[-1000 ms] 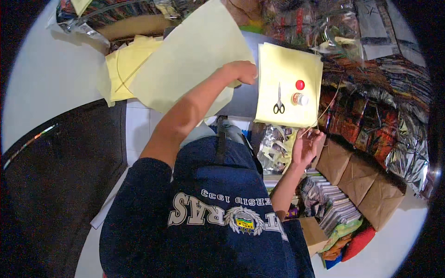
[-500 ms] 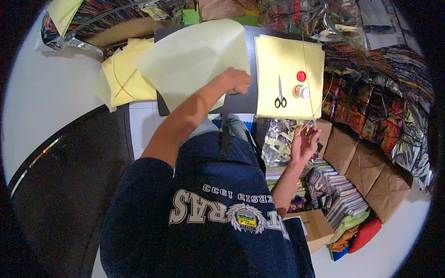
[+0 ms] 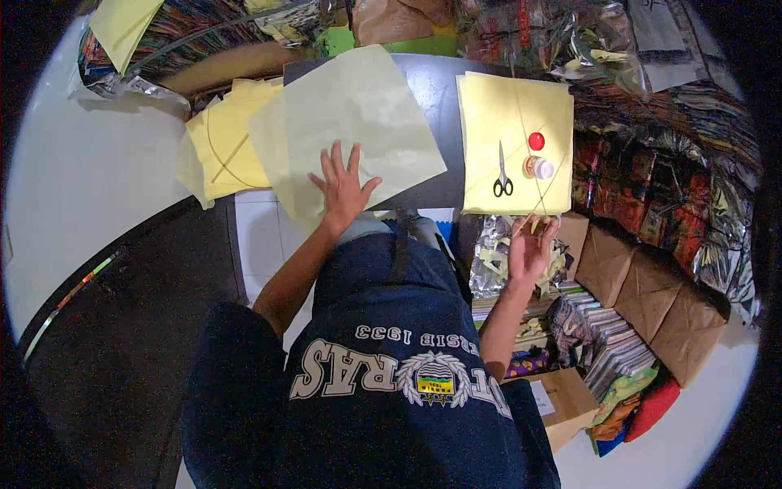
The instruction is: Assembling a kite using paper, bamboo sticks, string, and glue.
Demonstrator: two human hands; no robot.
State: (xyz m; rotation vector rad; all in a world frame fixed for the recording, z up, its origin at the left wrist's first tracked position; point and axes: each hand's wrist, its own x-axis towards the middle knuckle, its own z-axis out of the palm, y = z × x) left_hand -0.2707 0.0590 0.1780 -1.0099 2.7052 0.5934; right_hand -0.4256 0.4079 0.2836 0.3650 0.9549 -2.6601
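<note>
My left hand point(image 3: 345, 194) lies with fingers spread on a large pale, translucent sheet of paper point(image 3: 383, 98), which is turned askew on the dark table point(image 3: 440, 81). At the near edge of the stacked yellow sheets point(image 3: 489, 106), my right hand point(image 3: 529, 251) has its fingers closed on a frame of thin sticks point(image 3: 539, 187) that crosses over the stack. On that stack rest black-handled scissors point(image 3: 503, 181), a small bottle with a white cap point(image 3: 538, 168) and a red round lid point(image 3: 536, 142).
Left of the table, a crossed, bowed stick frame point(image 3: 226, 159) lies on more yellow sheets point(image 3: 261, 102). Plastic-wrapped bundles point(image 3: 627, 163) line the right side. Below them stand brown-paper packages point(image 3: 643, 269) and an open cardboard box point(image 3: 562, 399).
My left hand has gone from a closed grip near the sheet's right edge to lying spread on it. The raised sheet has come down flatter. The stick frame in my right hand has shifted left.
</note>
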